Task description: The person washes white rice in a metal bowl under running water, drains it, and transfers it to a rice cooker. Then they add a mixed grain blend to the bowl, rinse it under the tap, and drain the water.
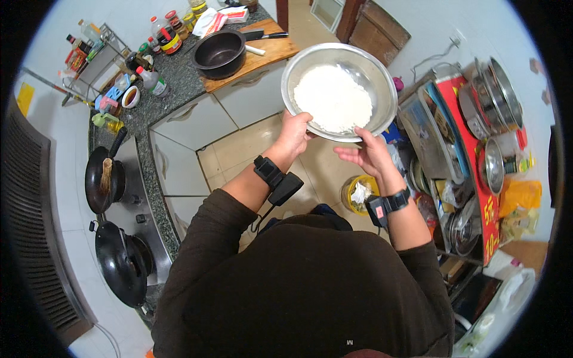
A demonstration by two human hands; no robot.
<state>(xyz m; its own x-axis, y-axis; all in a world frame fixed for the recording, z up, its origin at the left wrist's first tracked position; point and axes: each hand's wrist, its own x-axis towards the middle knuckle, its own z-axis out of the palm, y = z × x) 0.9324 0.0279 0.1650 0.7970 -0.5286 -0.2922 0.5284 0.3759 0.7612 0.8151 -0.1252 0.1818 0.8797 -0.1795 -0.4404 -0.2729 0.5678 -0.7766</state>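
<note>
A wide stainless steel basin [386, 83] is held up in front of me, over the floor. White grainy food that looks like rice [332, 98] lies heaped in it, mostly toward the left and near side. My left hand [294, 132] grips the near-left rim, thumb on top and fingers underneath. At the near-right rim, my right hand [369, 154] has its thumb over the edge; its other fingers spread below the basin. How far they support its underside is hidden. Both wrists wear black strapped devices.
A dark pot [219, 53] stands on a wooden cutting board [280, 49] beside a knife [268, 35]. Two woks [121, 264] sit on the stove [143, 201] at left. A crowded shelf [476, 179] lines the right. A yellow-rimmed bin [347, 197] stands on the floor.
</note>
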